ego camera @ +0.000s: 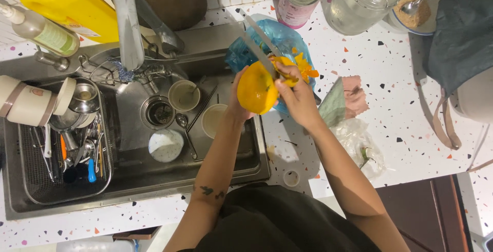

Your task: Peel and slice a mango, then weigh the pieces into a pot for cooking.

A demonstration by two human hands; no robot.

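Note:
My left hand (237, 102) cups a round yellow mango (256, 89) from the sink side, above the counter's edge. My right hand (297, 95) grips a steel knife (259, 44), its blade lying against the top of the fruit and pointing away from me. A strip of peel hangs by the blade. Loose orange-yellow peel pieces (307, 70) lie on a blue plastic bag (280, 39) just beyond the fruit.
The steel sink (179, 159) on the left holds cups, a spoon, chopsticks and a dish rack (56, 154) with utensils. A tin can (298, 0), glass jar (362, 0) and bowl with spoon (413, 13) stand at the back. A grey cloth (344, 100) and a clear bag (362, 144) lie to the right.

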